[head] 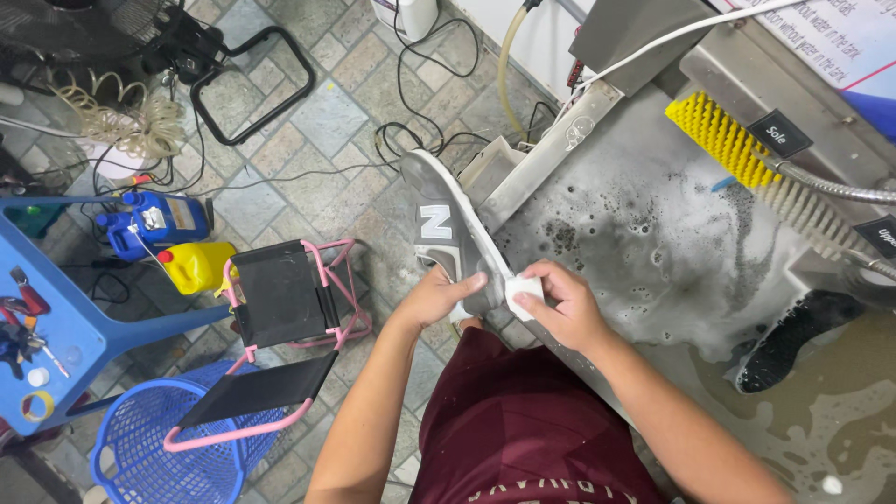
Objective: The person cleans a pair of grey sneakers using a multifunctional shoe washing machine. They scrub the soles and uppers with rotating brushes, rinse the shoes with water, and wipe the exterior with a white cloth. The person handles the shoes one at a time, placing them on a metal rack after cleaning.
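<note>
Left hand (441,294) clamped on grey sneaker (446,227); right hand (560,303) pinching white sponge block (524,293) against its sole edge, beside soapy steel wash basin (653,243).

**Both hands up front, closed in grips**

Left hand (437,297): forearm bare, rising from lower left, wrist straight, thumb stretched right, fingers curled in a grip. Right hand (563,306): forearm bare, coming in from lower right, wrist bent slightly inward, fingers (551,277) folded over, pinching. Hands close together, nearly touching, in front of torso. Elbows out wide, below the hands.
</note>
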